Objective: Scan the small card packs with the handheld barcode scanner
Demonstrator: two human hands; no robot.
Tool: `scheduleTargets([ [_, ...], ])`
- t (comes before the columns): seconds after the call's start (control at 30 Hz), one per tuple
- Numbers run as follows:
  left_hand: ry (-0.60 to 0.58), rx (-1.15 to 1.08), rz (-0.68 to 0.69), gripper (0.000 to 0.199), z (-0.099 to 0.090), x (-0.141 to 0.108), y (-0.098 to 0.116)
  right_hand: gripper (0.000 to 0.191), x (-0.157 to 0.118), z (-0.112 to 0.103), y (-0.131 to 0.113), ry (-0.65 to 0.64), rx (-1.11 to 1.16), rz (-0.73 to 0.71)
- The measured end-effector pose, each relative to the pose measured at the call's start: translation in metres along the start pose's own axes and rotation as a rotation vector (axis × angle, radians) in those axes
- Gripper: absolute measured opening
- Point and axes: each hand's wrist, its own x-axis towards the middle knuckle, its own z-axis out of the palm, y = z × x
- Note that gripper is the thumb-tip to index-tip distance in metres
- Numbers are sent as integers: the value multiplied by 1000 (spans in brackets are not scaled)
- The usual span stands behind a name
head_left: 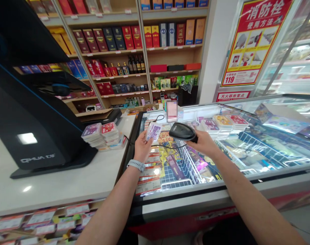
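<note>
Pinched in my left hand (144, 145) is a small white and purple card pack (154, 132), held over the glass-topped freezer (211, 189). My right hand (204, 143) grips a black barcode scanner (182, 131), its head pointing left toward the pack. A black cable (167, 147) runs below the two hands. Stacks of similar packs, purple (92, 132) and red (109, 131), stand on the white counter to the left. More packs (222, 123) are piled on the freezer, right of the scanner.
A large black checkout machine (39, 115) rises from the counter (68, 183) at the left. Wire baskets (190, 166) with packaged goods show through the freezer glass. An opened box (284, 117) lies at the right. Shelves (119, 51) of boxes and bottles stand behind.
</note>
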Motion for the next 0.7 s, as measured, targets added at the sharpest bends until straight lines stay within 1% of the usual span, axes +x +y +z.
scheduleTargets([
  [0.1, 11, -5, 7, 50, 0, 1, -1, 24, -3, 2, 0, -43, -36, -29],
  [0.23, 15, 11, 23, 54, 0, 4, -3, 30, -3, -1, -2, -82, -25, -31],
  [0.37, 9, 35, 39, 57, -1, 5, -5, 35, -4, -4, -2, -56, -4, -24],
  [0.47, 6, 39, 47, 58, -1, 5, -6, 28, -7, -4, -3, -40, 8, -7],
  [0.57, -17, 52, 67, 56, -2, 4, -8, 20, -9, -4, -5, -58, 4, 13],
  [0.7, -31, 65, 71, 55, -1, 4, -7, 21, -10, -2, -8, -85, -1, 9],
])
